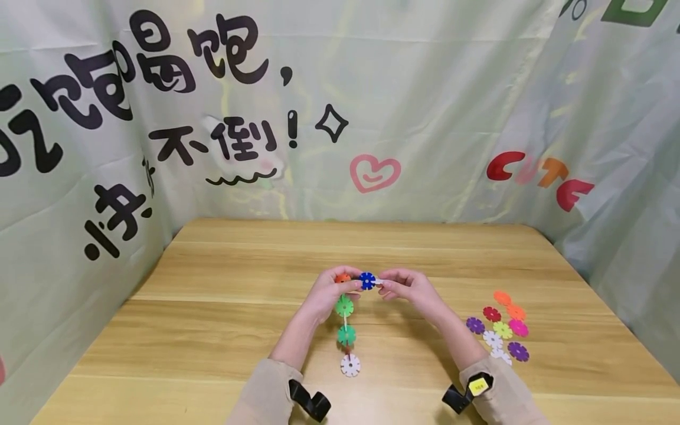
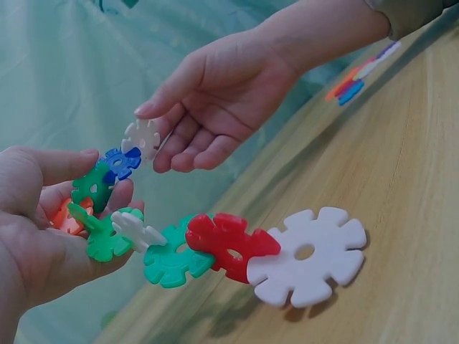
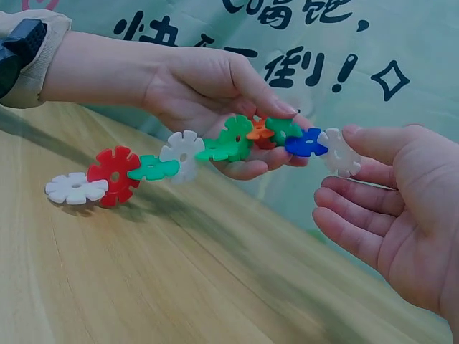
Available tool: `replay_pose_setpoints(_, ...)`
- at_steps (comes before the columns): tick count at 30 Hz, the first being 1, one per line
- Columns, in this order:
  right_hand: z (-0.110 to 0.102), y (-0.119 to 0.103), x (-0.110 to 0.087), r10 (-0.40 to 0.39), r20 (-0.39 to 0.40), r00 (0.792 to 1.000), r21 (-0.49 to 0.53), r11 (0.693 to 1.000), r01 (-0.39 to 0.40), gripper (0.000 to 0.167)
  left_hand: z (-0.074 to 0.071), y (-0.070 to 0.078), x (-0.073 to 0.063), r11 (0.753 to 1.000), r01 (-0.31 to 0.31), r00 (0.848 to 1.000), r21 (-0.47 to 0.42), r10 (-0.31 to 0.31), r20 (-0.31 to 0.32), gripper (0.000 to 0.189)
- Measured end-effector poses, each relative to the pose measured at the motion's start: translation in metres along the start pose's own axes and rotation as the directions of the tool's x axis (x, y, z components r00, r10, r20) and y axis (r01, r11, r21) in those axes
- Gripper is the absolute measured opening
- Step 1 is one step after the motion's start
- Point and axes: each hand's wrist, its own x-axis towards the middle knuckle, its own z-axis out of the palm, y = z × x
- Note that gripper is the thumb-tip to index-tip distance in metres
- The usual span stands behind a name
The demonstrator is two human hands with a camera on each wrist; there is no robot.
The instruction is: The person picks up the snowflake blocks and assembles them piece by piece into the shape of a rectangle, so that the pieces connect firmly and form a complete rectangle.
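A chain of notched plastic discs, slotted edge to edge, runs between my hands and hangs down toward me. My left hand (image 1: 321,295) pinches it near the upper end, with the thumb on a green disc (image 2: 92,188) and an orange disc (image 2: 69,217) by the fingers. At that end my right hand (image 1: 417,290) pinches a white disc (image 3: 339,152), which joins a blue disc (image 1: 367,281). The trailing part shows green discs, another white one, a teal disc (image 1: 347,335), a red disc (image 3: 114,177) and a last white disc (image 2: 308,256) close to the tabletop.
Loose discs lie in a cluster on the wooden table (image 1: 239,330) to the right, among them a purple disc (image 1: 517,352), a pink disc (image 1: 518,328) and an orange disc (image 1: 502,297). A printed curtain (image 1: 425,106) stands behind the table and along its sides.
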Motion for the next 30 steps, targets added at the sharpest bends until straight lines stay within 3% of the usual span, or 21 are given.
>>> replay_pose_setpoints(12, -0.011, 0.000, -0.002, 0.004, -0.054, 0.999, -0.032, 0.999, -0.005, 0.044, 0.000, 0.000, -0.002, 1.000, 0.014, 1.000, 0.011, -0.014, -0.019, 0.023)
replay_pose_setpoints(21, -0.052, 0.000, -0.021, 0.022, -0.147, 0.989, -0.045, 0.999, -0.029, 0.047, -0.001, -0.001, -0.001, 1.000, 0.023, 0.999, 0.021, -0.022, -0.028, 0.023)
replay_pose_setpoints(30, -0.103, 0.006, -0.055, -0.001, -0.260, 0.966, -0.003, 1.000, 0.000, 0.015, -0.001, -0.002, -0.001, 1.000, 0.019, 0.999, 0.007, -0.019, -0.035, 0.023)
